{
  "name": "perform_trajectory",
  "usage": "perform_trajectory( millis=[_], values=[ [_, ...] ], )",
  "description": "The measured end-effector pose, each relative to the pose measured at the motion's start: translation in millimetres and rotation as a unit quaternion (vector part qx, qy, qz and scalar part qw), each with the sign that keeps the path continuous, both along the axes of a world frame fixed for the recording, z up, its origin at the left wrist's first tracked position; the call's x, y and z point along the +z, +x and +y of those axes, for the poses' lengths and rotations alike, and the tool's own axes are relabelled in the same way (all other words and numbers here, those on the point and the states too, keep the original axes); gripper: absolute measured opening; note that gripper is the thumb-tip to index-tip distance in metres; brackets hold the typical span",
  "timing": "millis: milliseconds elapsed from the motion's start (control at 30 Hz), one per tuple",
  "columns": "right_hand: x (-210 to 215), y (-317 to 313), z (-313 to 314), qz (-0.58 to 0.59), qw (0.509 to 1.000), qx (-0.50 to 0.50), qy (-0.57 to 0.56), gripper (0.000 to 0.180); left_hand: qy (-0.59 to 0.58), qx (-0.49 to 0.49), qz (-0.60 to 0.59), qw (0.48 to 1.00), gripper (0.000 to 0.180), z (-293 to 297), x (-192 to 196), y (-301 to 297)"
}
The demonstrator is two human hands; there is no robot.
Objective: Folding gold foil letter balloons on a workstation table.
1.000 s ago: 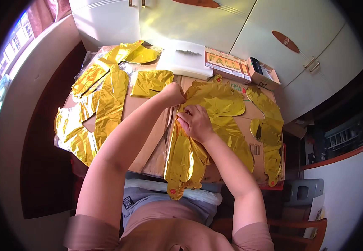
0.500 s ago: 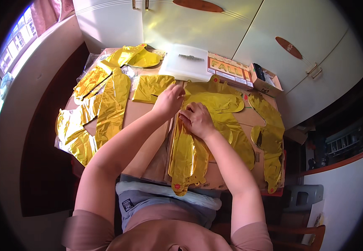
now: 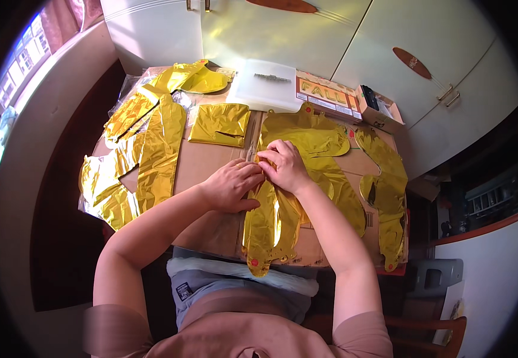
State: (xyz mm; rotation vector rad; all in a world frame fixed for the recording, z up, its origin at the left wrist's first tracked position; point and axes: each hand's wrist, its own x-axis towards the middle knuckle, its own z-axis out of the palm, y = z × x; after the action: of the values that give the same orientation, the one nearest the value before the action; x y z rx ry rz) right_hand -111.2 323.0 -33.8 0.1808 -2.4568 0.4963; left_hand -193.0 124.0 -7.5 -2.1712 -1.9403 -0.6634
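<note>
Right now both hands meet at the middle of a flattened cardboard sheet (image 3: pixel 211 164) that covers the tabletop, working on a deflated gold foil balloon (image 3: pixel 271 224) whose lower end hangs over the near edge toward the lap. The left hand (image 3: pixel 232 186) lies curled on the foil with its fingertips pinched at the balloon's upper edge, and the right hand (image 3: pixel 284 166) presses down just beside it, fingers bent and touching the same spot; both grips look closed on the foil, though what exactly sits between the fingertips is too small to tell. By the look of it, the step in hand is fingering a small point near the balloon's top, perhaps a valve or tab, and the next move would call for a fine, steady pinch, with one hand keeping the slippery foil from sliding. Counting the gold pieces: one under the hands, one large one just behind them (image 3: pixel 307 134), one long one along the right edge (image 3: pixel 387 191), one folded square (image 3: pixel 220 123), and a loose pile of several at the left (image 3: pixel 145 149), whose exact number cannot be told. At the far edge stand one white plastic box (image 3: pixel 265 89), one flat printed package (image 3: pixel 324 95) and one small open carton (image 3: pixel 378 107).
</note>
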Motion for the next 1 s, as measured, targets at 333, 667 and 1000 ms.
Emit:
perform_trajectory(
  millis=[333,667,1000],
  values=[
    [20,104,-50,-0.147,0.987,-0.010,0.067,0.061,-0.008,-0.010,0.005,1.000,0.062,1,0,-5],
    [16,148,-91,-0.236,0.971,-0.005,0.044,0.069,-0.030,-0.031,-0.017,0.999,0.062,16,5,-17],
    [16,148,-87,-0.205,0.979,0.011,-0.002,0.067,-0.004,-0.008,-0.017,1.000,0.063,27,-7,-20]
  ],
)
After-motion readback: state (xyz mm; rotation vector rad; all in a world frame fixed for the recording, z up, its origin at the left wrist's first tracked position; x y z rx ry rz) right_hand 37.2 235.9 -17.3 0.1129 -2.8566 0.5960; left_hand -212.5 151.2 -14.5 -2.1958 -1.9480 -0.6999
